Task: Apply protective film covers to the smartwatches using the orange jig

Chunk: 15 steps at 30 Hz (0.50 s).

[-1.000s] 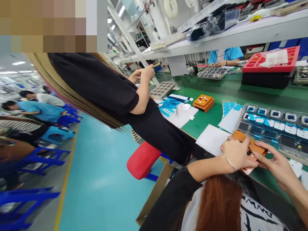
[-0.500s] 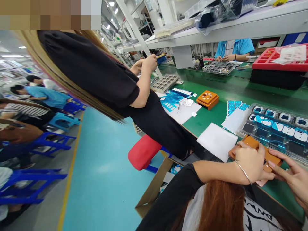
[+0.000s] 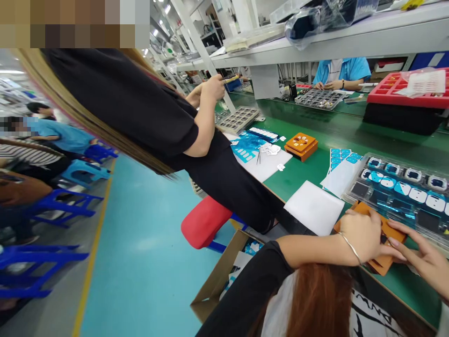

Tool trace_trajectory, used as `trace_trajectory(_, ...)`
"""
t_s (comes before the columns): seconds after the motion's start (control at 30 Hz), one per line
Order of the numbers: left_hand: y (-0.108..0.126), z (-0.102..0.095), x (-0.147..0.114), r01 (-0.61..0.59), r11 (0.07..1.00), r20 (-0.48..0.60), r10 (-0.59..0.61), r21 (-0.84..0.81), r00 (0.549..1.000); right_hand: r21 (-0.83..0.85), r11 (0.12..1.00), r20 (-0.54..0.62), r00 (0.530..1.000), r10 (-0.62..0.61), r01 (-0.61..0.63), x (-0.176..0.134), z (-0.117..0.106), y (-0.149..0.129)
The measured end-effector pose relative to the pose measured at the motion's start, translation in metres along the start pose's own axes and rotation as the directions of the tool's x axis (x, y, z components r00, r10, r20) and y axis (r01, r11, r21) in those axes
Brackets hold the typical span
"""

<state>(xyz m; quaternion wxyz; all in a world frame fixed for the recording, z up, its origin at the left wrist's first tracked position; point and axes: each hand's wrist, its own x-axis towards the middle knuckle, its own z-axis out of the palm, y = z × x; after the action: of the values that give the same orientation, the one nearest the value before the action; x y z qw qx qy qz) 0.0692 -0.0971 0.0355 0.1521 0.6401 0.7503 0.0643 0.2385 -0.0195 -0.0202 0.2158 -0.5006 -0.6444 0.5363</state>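
At the bench's front edge on the right lies an orange block-like fixture [image 3: 394, 230], partly covered by both hands. My left hand [image 3: 361, 234], with a silver bangle at its wrist, is closed over the fixture's left and middle part, its fingers curled. From the right, my right hand [image 3: 419, 250] grips the fixture's edge, fingertips on top. A small dark opening shows between the two hands; what lies in it is hidden. Just behind the fixture is a clear plastic tray [image 3: 351, 195] holding square dark parts and blue-and-white pieces.
White foam sheet [image 3: 314, 208] lies left of the fixture, near sticker sheets [image 3: 340, 161]. A second orange fixture [image 3: 300, 146] stands farther back. A standing co-worker in black is at left, beside a red stool [image 3: 205, 222]. An open cardboard box [image 3: 215, 283] sits below. A red tray [image 3: 393, 89] stands behind.
The view has shifted slightly. Both hands stay on the orange fixture; more orange now shows below my left hand, where a pinkish edge showed before.
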Motion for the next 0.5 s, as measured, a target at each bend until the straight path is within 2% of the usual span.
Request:
trace_trajectory(0.07, -0.016, -0.015, 0.000, -0.018, 0.998, -0.008, 0.017, -0.056, 1.000, -0.086, 0.995, 0.025, 0.999, -0.046, 0.048, -0.001, -0.014, -0.005)
trace_trajectory(0.13, -0.036, -0.033, 0.009, -0.013, 0.998, -0.066, 0.009, -0.061, 0.998, -0.209, 0.968, 0.015, 0.990, -0.141, 0.141, -0.002, -0.028, -0.018)
trace_trajectory(0.17, -0.045, -0.042, 0.018, -0.010, 0.997, -0.101, 0.002, -0.075, 0.995, -0.307, 0.931, -0.039, 0.975, -0.219, 0.197, -0.001, -0.035, -0.026)
trace_trajectory(0.2, -0.054, -0.049, 0.031, -0.008, 0.994, -0.144, -0.008, -0.107, 0.990, -0.415, 0.876, -0.083, 0.948, -0.306, 0.246, 0.003, -0.040, -0.035)
trace_trajectory(0.27, -0.066, -0.057, 0.065, -0.049, 0.957, -0.230, -0.019, -0.287, 0.973, -0.565, 0.758, -0.136, 0.869, -0.476, 0.327, 0.018, -0.046, -0.050)
trace_trajectory(0.3, -0.069, -0.057, 0.083, -0.080, 0.938, -0.233, -0.001, -0.337, 0.973, -0.623, 0.701, -0.111, 0.848, -0.518, 0.347, 0.028, -0.047, -0.053)
trace_trajectory(0.33, -0.070, -0.054, 0.099, -0.104, 0.919, -0.234, 0.012, -0.381, 0.972, -0.662, 0.666, -0.089, 0.846, -0.525, 0.344, 0.037, -0.047, -0.054)
trace_trajectory(0.4, -0.071, -0.043, 0.124, -0.128, 0.892, -0.236, 0.024, -0.434, 0.971, -0.683, 0.663, -0.108, 0.855, -0.506, 0.306, 0.054, -0.043, -0.050)
trace_trajectory(0.5, -0.074, -0.020, 0.137, -0.132, 0.864, -0.253, 0.005, -0.485, 0.967, -0.663, 0.713, -0.196, 0.865, -0.461, 0.230, 0.066, -0.027, -0.034)
